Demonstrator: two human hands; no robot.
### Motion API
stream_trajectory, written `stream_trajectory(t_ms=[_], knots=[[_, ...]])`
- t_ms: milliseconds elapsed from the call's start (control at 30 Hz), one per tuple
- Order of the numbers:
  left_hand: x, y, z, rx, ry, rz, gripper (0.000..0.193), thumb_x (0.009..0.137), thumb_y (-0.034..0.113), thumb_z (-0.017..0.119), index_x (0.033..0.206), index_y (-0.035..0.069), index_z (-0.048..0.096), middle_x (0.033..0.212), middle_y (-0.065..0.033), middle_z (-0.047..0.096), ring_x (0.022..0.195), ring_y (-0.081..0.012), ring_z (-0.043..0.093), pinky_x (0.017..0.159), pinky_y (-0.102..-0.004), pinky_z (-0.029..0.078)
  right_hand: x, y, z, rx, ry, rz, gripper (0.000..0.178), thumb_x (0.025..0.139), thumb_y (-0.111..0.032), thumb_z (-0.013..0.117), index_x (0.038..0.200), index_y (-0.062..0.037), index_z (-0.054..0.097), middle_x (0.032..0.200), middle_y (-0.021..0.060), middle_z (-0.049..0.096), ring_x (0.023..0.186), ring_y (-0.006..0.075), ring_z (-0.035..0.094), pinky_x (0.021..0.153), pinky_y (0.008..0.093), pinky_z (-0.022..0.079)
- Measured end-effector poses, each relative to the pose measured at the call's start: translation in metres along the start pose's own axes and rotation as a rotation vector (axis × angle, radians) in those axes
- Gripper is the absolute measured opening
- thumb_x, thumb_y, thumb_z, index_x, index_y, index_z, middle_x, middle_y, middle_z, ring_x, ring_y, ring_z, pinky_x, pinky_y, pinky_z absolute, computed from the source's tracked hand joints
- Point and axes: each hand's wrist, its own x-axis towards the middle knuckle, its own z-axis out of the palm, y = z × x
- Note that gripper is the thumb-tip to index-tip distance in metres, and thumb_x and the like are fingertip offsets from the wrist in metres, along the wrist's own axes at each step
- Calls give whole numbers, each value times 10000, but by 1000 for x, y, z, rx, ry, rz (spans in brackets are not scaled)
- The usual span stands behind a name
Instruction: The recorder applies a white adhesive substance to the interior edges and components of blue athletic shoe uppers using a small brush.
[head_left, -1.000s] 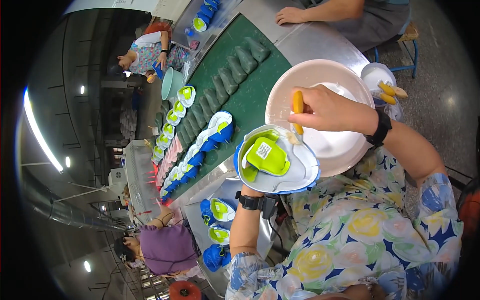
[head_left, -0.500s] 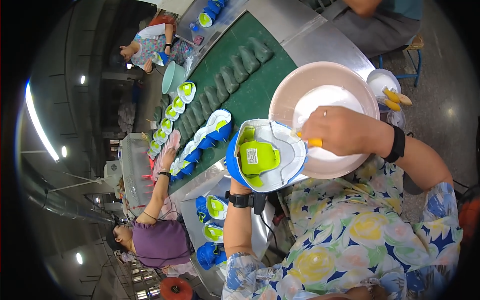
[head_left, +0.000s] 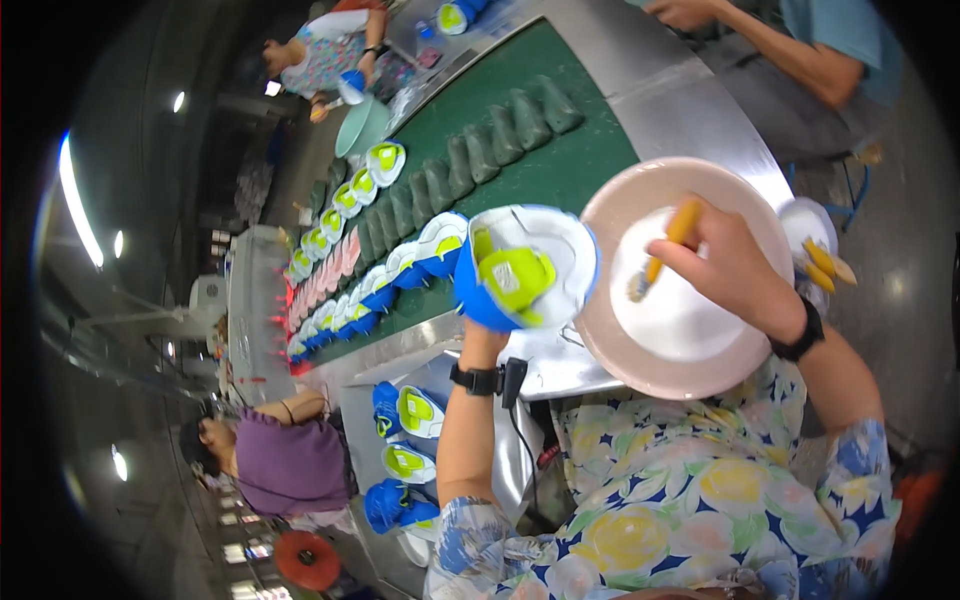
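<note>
My left hand [head_left: 486, 343] is closed under a blue shoe upper [head_left: 582, 240]; most of its fingers are hidden behind it. The upper's white lining faces up, with a lime-green piece [head_left: 515, 280] inside. Closed around the yellow handle of a brush [head_left: 655, 268] is my right hand [head_left: 735, 265]. The brush tilts bristles-down over white liquid [head_left: 680, 330] in a pale pink basin [head_left: 640, 192]; whether the tip touches the liquid I cannot tell. The upper is just left of the basin's rim.
A green belt [head_left: 560, 165] carries dark foot-shaped forms [head_left: 480, 152] and rows of blue-and-white uppers [head_left: 440, 245]. More uppers [head_left: 410, 462] lie on a metal table at left. Yellow-handled brushes [head_left: 820, 268] rest on a tub at right. Co-workers sit around the belt.
My right hand has lifted the brush from the upper's edge and brought it over the liquid, handle now upright. The upper has tilted slightly. The purple-clad co-worker's arm has drawn back from the belt.
</note>
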Motion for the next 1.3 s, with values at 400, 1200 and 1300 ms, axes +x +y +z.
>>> stream_trajectory(t_ms=[400, 1200, 1300], knots=[[114, -68, -123, 300, 629, -236, 534, 921, -10, 458, 1425, 121, 343, 1135, -142, 591, 783, -271, 657, 712, -371, 577, -17, 21, 1, 151, -137, 296, 134, 862, -58, 677, 914, -7, 565, 812, 42, 601, 729, 105, 596, 674, 229, 478], [-174, -29, -270, 1190, 1026, 143, 135, 817, 15, 658, 935, 47, 603, 831, -25, 582, 691, -200, 561, 585, -316, 449, 2, 27, 68, -350, -700, 18, 215, 841, -144, 711, 919, 11, 584, 798, 183, 667, 750, 290, 672, 684, 348, 510], [-194, -38, -205, 1657, 370, 330, 185, 773, -20, 594, 952, 25, 589, 899, -127, 580, 829, -324, 588, 707, -393, 482, -3, 23, 58, -412, -612, -33, 203, 842, -128, 708, 915, 8, 577, 815, 188, 666, 758, 309, 673, 686, 357, 506]])
